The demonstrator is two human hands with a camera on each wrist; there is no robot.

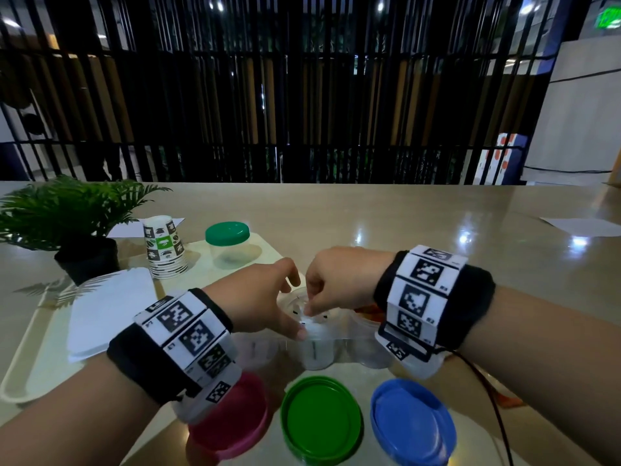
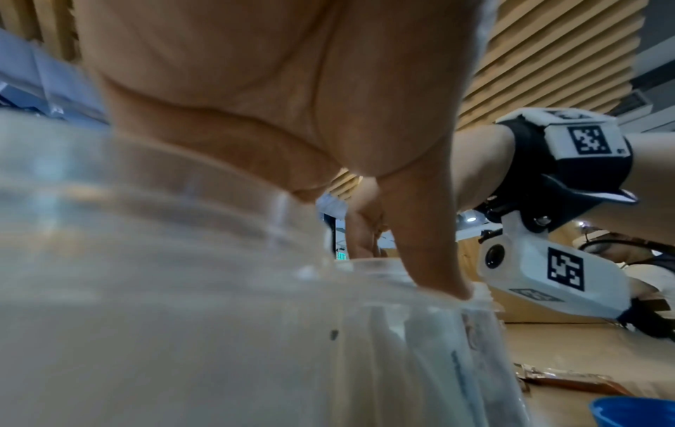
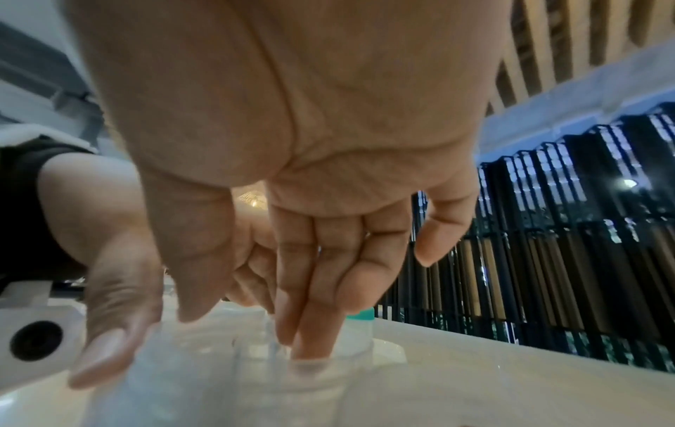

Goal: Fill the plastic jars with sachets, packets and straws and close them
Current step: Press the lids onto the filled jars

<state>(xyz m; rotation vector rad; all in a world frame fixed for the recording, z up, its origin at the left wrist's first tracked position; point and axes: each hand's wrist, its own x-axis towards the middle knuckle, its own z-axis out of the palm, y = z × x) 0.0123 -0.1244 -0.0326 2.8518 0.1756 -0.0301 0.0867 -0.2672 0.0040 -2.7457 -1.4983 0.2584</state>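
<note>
Dark vertical slats stand behind a glossy beige bench [image 1: 386, 223], with a green exit sign [image 1: 609, 17] glowing at the upper right, its letters too blurred to read. Both hands meet over an open clear plastic jar [image 1: 314, 344] standing near the front of the bench, white contents with black marks showing inside. The left hand [image 1: 258, 299] reaches in from the left, thumb tip pressed on the jar's rim and fingers loosely spread above it; it grips nothing that can be seen. The right hand [image 1: 336, 280] comes from the right, wrist raised, fingers pointing straight down into the jar's mouth; the right wrist view shows two fingertips [image 3: 307, 341] dipped inside, and whether they pinch anything cannot be told. Both wrists wear black bands carrying white blocks of square black-and-white marker codes. In front of the jar lie three lids: pink [image 1: 235, 418], green [image 1: 321, 422] and blue [image 1: 413, 425]. Farther back stand a green-lidded jar [image 1: 228, 245], a stack of printed paper cups [image 1: 165, 247] with small coffee pictures, and a potted plant [image 1: 67, 216].
</note>
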